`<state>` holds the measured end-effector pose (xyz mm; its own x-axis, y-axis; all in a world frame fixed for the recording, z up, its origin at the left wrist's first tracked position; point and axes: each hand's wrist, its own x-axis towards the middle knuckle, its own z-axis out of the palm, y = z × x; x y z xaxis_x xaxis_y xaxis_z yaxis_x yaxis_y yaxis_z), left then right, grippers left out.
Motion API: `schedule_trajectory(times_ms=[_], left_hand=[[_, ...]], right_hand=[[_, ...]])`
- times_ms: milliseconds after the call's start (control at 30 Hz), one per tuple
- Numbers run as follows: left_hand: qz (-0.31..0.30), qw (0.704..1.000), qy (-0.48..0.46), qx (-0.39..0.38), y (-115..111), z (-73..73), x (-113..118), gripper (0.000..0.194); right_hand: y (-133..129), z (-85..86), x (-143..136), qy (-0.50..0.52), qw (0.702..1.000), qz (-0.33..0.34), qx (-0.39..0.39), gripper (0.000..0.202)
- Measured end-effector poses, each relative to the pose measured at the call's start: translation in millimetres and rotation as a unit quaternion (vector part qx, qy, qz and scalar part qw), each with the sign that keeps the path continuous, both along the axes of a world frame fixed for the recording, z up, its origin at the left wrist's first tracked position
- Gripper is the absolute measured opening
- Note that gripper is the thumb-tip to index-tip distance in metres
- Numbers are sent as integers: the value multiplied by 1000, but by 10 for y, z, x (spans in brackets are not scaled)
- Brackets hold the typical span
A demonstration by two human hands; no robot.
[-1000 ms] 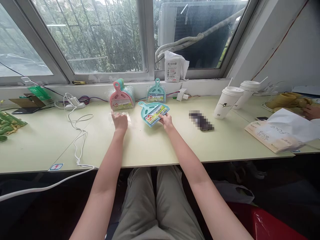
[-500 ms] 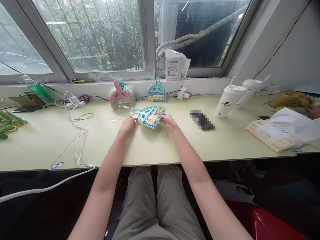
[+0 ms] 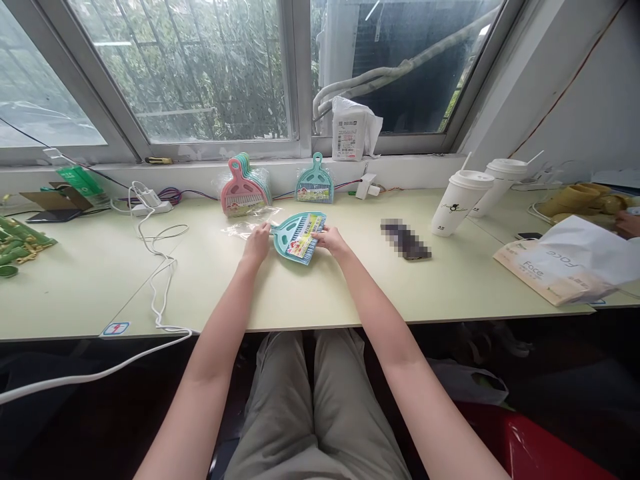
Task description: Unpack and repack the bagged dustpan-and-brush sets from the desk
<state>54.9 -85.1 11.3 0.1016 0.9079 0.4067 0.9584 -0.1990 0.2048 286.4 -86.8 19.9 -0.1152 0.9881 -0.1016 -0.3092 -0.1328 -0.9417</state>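
Note:
A turquoise mini dustpan with a striped brush and a printed label card (image 3: 299, 239) is held slightly tilted over the table between my two hands. My left hand (image 3: 257, 244) is closed around its handle, which the fingers mostly hide. On the other side, my right hand (image 3: 331, 241) pinches the wide brush edge near the label. Crumpled clear plastic wrap (image 3: 250, 223) lies just behind my left hand. Farther back, a stack of similar dustpans with a pink one (image 3: 243, 190) in front leans at the wall, and a single turquoise dustpan (image 3: 315, 183) stands to its right.
On the right are a blurred-out dark object (image 3: 407, 241), two white lidded cups (image 3: 459, 203) with straws and a tissue pack (image 3: 555, 263). A white cable (image 3: 163, 283) crosses the table at left. Another person's hand (image 3: 629, 223) shows at the far right.
My left hand has shifted from beside the handle's end onto the handle. The dustpan has turned a little, its handle end now lower and nearer to me.

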Motion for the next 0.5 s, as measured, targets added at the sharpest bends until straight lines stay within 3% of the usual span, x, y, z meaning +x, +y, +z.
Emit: schedule_trajectory(times_ms=[100, 300, 500], left_hand=[[-49, 998, -23, 19, 2, -4, 41, 62], [-125, 990, -58, 24, 10, -12, 127, 61], [-205, 964, -158, 57, -43, 58, 265, 49]], right_hand=[[-17, -19, -77, 18, 1000, 7, 3, 17], [46, -119, -118, 55, 994, -91, -28, 16], [60, -88, -102, 81, 996, -40, 4, 13]])
